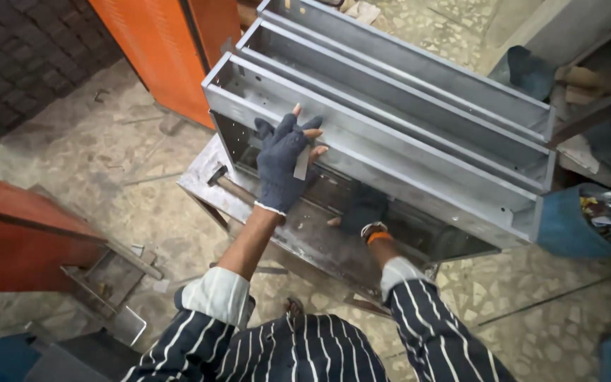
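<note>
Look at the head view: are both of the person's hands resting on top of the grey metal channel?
No. Only the left hand lies on the metal channel; the right hand reaches underneath it, over the workbench.

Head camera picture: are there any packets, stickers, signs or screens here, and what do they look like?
No signs, stickers or screens show.
Clear plastic bag: at the right edge, beside the grey metal trays, crinkly and see-through, with colourful scraps inside that could be wrappers; too blurry to be sure.
</note>
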